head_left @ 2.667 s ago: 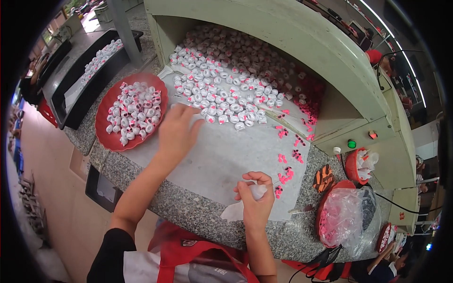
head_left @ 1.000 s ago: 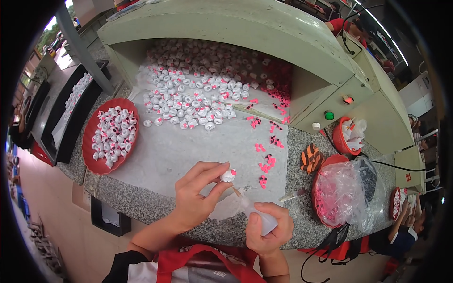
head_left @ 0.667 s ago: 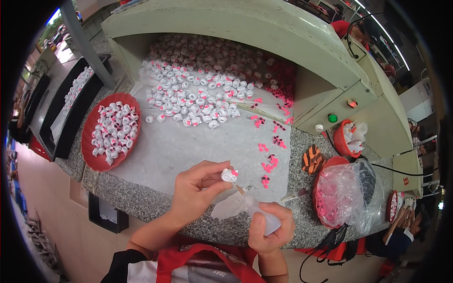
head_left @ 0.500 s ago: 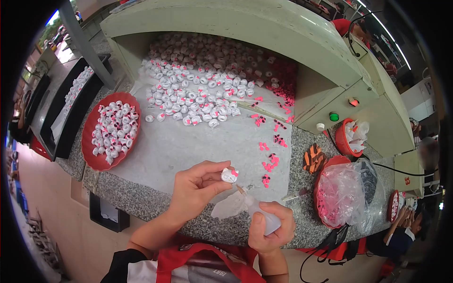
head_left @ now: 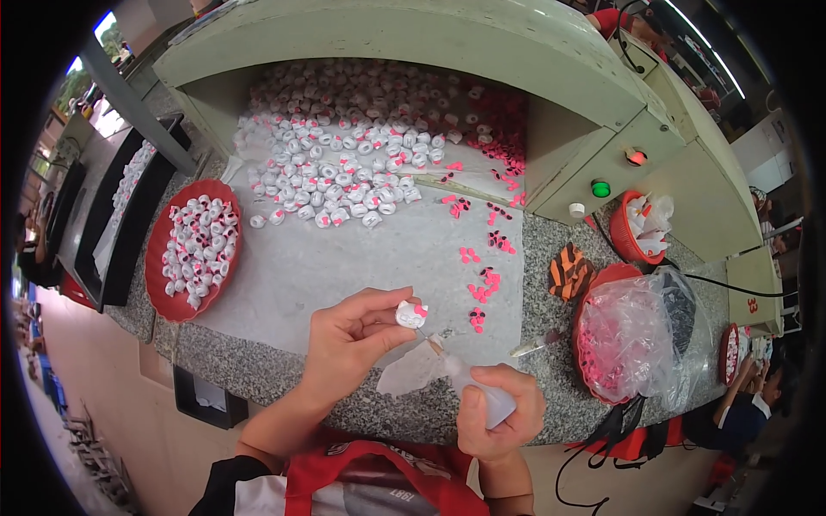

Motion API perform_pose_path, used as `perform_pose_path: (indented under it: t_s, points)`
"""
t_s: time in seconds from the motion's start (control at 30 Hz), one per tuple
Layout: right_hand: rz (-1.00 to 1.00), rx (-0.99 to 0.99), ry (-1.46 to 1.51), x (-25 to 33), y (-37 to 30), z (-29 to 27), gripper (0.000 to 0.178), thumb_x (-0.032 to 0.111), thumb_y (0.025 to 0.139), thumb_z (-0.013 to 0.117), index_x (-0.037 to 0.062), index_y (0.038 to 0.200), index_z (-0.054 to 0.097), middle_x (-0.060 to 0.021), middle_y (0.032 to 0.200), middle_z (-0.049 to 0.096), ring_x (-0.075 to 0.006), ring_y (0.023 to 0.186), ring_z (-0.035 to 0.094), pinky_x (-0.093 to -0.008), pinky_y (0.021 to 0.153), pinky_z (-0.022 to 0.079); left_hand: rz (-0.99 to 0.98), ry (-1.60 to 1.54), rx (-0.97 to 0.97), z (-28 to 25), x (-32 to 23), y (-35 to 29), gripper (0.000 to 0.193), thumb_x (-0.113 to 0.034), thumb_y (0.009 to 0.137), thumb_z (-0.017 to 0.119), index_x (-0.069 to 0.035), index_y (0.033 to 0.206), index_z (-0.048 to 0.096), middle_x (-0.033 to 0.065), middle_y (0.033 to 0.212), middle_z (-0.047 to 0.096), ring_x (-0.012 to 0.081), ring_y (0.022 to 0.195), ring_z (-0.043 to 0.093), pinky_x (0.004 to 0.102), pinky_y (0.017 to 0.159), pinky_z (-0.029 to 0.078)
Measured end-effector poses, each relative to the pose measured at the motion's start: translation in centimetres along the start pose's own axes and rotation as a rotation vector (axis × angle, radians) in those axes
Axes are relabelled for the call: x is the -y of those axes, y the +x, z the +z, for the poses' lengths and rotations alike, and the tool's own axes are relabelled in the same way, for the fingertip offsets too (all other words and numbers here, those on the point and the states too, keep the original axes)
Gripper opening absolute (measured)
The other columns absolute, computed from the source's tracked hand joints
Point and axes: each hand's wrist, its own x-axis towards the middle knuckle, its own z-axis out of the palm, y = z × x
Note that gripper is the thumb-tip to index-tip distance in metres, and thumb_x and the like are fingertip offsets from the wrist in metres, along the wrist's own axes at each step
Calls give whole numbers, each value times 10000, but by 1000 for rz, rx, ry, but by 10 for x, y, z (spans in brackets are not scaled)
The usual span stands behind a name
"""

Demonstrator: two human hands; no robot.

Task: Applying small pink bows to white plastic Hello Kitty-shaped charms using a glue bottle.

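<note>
Between its thumb and fingers, my left hand [head_left: 346,340] pinches a small white figure head [head_left: 411,315] with a pink bow on it. My right hand [head_left: 516,420] is wrapped round a translucent squeeze bottle [head_left: 496,404], tilted with its narrow brownish tip up and to the left. That tip is a short way below and right of the white head, apart from it. A scrap of white paper or tissue [head_left: 408,371] lies beneath the tip. Ahead, many similar white pieces [head_left: 335,185] spread over a papered worktop; small pink and black pieces [head_left: 483,284] lie in clusters to their right.
A red dish [head_left: 157,284] of white pieces stands at left. The pale green hood [head_left: 361,34] arches over the worktop. At right are a knife-like blade [head_left: 535,345], an orange-and-black striped piece [head_left: 569,272], a plastic-covered red dish [head_left: 613,273] and a red basket [head_left: 621,232]. Another person works at far right.
The view has shifted slightly. My left hand has turned the white head a little and holds it farther from the bottle tip. Both hands keep their grips.
</note>
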Motion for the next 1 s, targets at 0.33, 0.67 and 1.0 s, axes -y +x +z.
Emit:
perform_pose_path:
  t_s: [0.33, 0.67, 1.0]
  points:
    - [736, -138, 307, -23, 6, -5, 225, 123, 727, 593, -23, 891, 539, -94, 723, 594, -142, 570, 553, -230, 508, 451, 25, -31, -7, -23, 8, -1, 365, 120, 721, 589, 51, 1076, 536, 138, 996, 578, 186, 915, 582, 276, 808, 476]
    - [467, 485, -752, -113, 26, 15, 208, 183, 670, 672, 16, 779, 613, -148, 812, 617, -265, 720, 608, -339, 641, 466, -62, 14, -19, -30, 20, -6, 338, 92, 740, 590, 30, 1069, 543, 92, 922, 609, 123, 848, 588, 229, 763, 476]
    - [764, 209, 232, -39, 22, 4, 77, 0, 711, 619, -3, 787, 624, -34, 671, 584, -71, 602, 516, -215, 552, 413, -92, -26, 36, 2, 32, 3, 344, 105, 751, 564, 36, 1086, 519, 114, 978, 592, 157, 899, 585, 250, 800, 475]
